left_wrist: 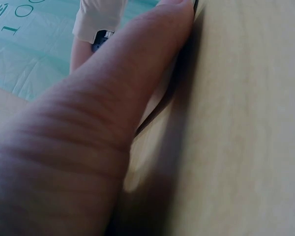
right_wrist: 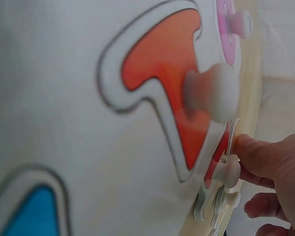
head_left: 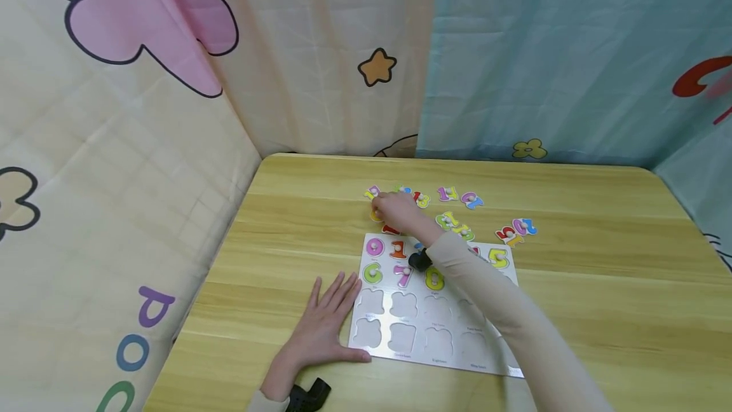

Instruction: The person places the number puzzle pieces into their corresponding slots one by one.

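A white number board [head_left: 420,361] lies on the table. The left hand [head_left: 326,329] is spread flat at its left side, fingertips against the left edge and thumb at the near corner. In the left wrist view the same hand [left_wrist: 103,98] fills much of the picture. Beyond the far edge the right hand [head_left: 398,212] pinches a loose number piece [head_left: 375,215], mostly hidden under the fingers. The right wrist view shows that hand's [right_wrist: 280,172] thumb and a finger meeting at a piece's rim, beside a red piece [right_wrist: 216,160] with a white knob.
Colourful pieces sit in the board's two far rows, such as a pink zero [head_left: 375,247] and a green six [head_left: 372,273]; the near rows show bare recesses [head_left: 402,338]. More loose pieces [head_left: 448,194] lie beyond the board, others [head_left: 506,234] at its far right. Curtains [head_left: 320,81] hang behind the table.
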`<act>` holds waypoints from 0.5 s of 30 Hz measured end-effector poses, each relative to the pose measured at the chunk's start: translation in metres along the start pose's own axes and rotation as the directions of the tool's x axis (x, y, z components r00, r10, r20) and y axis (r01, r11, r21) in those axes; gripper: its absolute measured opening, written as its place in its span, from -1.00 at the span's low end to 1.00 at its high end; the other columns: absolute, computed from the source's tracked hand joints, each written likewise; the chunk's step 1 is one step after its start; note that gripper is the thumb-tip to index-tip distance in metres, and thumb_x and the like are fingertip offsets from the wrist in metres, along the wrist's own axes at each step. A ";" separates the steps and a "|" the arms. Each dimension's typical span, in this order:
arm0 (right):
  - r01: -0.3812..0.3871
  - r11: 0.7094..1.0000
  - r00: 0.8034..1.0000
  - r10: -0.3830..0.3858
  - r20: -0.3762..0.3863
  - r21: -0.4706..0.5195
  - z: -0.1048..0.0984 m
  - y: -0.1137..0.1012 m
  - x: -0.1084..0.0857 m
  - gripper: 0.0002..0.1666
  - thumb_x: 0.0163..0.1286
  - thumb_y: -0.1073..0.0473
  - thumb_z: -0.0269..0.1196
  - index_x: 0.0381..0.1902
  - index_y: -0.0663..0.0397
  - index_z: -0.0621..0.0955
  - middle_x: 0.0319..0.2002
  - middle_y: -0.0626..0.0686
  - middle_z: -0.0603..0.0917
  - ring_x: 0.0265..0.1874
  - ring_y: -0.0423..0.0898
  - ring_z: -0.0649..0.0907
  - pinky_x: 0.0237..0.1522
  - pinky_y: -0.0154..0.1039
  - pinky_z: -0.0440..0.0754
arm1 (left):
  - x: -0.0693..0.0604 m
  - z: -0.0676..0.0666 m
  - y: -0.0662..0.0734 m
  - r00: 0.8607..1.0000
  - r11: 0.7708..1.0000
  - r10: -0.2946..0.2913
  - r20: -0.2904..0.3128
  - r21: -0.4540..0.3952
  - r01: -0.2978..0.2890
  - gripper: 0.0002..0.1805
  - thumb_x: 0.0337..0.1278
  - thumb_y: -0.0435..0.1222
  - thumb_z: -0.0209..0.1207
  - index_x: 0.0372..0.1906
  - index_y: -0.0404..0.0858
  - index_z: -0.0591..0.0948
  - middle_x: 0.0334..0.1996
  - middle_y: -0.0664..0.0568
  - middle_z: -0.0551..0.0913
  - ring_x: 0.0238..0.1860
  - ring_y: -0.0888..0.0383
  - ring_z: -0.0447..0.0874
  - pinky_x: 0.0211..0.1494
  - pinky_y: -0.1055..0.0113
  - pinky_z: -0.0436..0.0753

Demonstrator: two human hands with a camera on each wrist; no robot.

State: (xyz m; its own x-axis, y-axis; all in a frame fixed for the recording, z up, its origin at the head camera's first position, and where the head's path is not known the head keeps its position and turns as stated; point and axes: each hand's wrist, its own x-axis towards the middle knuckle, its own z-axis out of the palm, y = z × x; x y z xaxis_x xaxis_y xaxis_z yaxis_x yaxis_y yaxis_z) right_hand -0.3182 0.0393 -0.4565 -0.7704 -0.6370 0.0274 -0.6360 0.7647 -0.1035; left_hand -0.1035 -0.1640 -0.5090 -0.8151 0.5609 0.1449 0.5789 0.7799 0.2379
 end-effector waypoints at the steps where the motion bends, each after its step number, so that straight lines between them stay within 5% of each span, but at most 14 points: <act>1: 0.004 1.000 1.000 -0.004 0.003 -0.023 0.000 0.000 0.000 -0.85 0.39 0.14 0.19 -0.17 0.06 0.63 -0.30 -0.04 0.61 -0.41 -0.13 0.58 -0.39 -0.24 0.57 | 0.000 0.000 0.000 1.000 1.000 0.001 -0.001 0.000 -0.001 0.36 -0.35 0.59 -0.02 0.50 -0.23 -0.01 0.50 -0.02 -0.08 0.47 -0.05 -0.20 0.38 -0.20 -0.27; 7: -0.008 0.998 1.000 0.007 -0.013 -0.066 -0.003 0.001 -0.002 -0.78 0.43 0.03 0.14 -0.29 0.05 0.55 -0.39 -0.05 0.55 -0.46 -0.14 0.56 -0.49 -0.24 0.55 | 0.000 -0.002 0.000 1.000 1.000 0.000 -0.003 0.008 0.000 0.36 -0.36 0.58 -0.01 0.50 -0.23 -0.01 0.50 -0.01 -0.08 0.47 -0.03 -0.21 0.38 -0.18 -0.27; 15: -0.112 0.981 0.989 0.125 -0.076 0.161 -0.010 0.015 -0.046 -0.68 0.41 -0.06 0.15 -0.41 0.03 0.44 -0.54 -0.06 0.41 -0.61 -0.15 0.44 -0.64 -0.25 0.35 | -0.001 0.000 0.001 1.000 1.000 -0.013 0.016 0.007 0.012 0.36 -0.35 0.59 -0.03 0.51 -0.21 -0.02 0.50 0.00 -0.10 0.47 -0.02 -0.25 0.39 -0.17 -0.30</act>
State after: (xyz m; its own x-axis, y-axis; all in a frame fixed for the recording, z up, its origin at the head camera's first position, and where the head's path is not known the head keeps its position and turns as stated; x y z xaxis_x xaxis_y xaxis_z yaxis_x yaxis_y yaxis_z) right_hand -0.2927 0.0808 -0.4495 -0.8452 -0.5268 0.0897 -0.5301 0.8054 -0.2650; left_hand -0.1027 -0.1640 -0.5085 -0.8219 0.5554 0.1263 0.5689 0.7889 0.2325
